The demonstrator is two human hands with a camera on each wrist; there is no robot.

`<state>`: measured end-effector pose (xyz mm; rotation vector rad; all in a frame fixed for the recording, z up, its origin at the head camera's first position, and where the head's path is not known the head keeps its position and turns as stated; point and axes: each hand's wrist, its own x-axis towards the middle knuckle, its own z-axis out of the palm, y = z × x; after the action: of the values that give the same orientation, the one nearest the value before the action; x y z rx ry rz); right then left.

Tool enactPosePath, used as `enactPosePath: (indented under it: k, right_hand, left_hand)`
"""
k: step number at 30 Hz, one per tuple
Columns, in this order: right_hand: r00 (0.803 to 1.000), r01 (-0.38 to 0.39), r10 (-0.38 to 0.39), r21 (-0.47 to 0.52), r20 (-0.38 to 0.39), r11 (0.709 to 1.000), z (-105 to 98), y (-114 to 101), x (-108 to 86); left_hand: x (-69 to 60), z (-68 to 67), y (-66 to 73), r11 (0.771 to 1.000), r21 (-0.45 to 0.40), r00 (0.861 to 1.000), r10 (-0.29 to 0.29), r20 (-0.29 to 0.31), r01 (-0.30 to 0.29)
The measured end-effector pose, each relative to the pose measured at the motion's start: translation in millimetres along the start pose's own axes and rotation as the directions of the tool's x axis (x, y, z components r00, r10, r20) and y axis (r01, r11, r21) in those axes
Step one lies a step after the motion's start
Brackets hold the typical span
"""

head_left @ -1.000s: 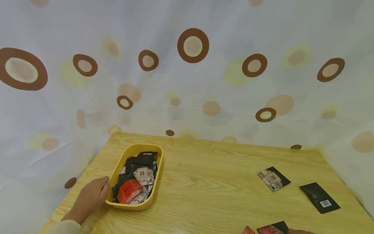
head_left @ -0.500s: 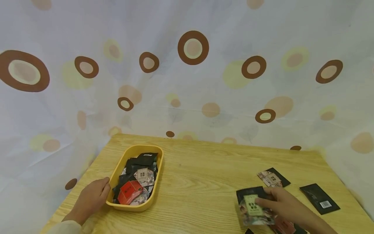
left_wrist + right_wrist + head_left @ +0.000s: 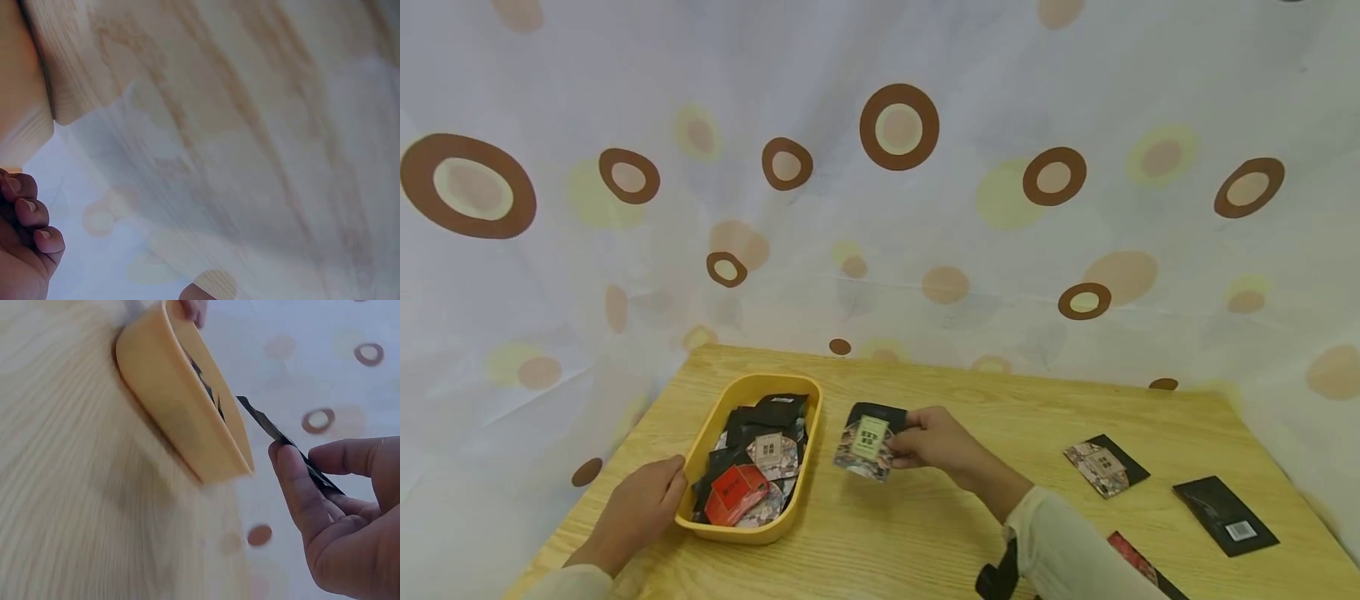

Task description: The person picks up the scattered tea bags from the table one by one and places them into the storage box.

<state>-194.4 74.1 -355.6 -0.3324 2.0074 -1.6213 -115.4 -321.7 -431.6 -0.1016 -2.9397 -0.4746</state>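
Observation:
My right hand [image 3: 936,443] pinches a flat black sachet [image 3: 871,440] with a patterned front and a pale green label, held above the table just right of the yellow bin. In the right wrist view the sachet [image 3: 269,425] is seen edge-on between thumb and fingers. My left hand [image 3: 638,504] grips the near left rim of the yellow plastic bin [image 3: 784,527]; its fingers [image 3: 34,212] look curled in the left wrist view. Several sachets lie piled in the bin, with a red one [image 3: 735,495] on top.
On the right of the wooden table [image 3: 925,525] lie a patterned sachet [image 3: 1105,467] and a black sachet [image 3: 1225,515] with a barcode. A red and black sachet [image 3: 1135,557] is partly hidden by my right sleeve. A dotted white sheet [image 3: 820,217] hangs behind the table.
My right hand came up from the lower right edge with the patterned sachet and has carried it left to beside the bin. The left hand stays on the bin's rim.

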Motion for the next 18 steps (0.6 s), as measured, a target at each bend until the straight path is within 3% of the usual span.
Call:
enactPosePath:
  k: [6, 10, 14, 16, 18]
  right_hand:
    - [0.999, -0.042, 0.042, 0.036, 0.008, 0.998, 66.3, -7.7, 39.6]
    - [0.999, -0.037, 0.032, 0.145, 0.036, 0.989, 98.7, -0.6, 54.6]
    - [0.992, 0.002, -0.037, 0.277, 0.121, 0.961, 107.3, 8.3, 60.3]
    - [0.983, 0.02, -0.07, 0.281, 0.169, 0.959, 101.6, 10.5, 57.5]
    - [0.977, 0.049, -0.094, 0.226, 0.191, 0.973, 90.2, 11.7, 50.8]
  left_hand:
    - [-5.3, 3.4, 0.4, 0.999, -0.026, 0.999, -0.025, 0.033, 0.025]
    - [-8.4, 7.4, 0.1, 0.999, -0.017, 0.998, -0.038, 0.051, 0.039]
    - [-9.8, 11.5, -0.4, 0.999, -0.015, 0.999, -0.031, 0.036, 0.031]
    - [-10.3, 11.5, 0.4, 0.999, -0.019, 0.999, -0.026, 0.026, 0.027]
    - [-10.5, 10.4, 1.3, 1.0, -0.018, 1.0, -0.021, 0.02, 0.022]
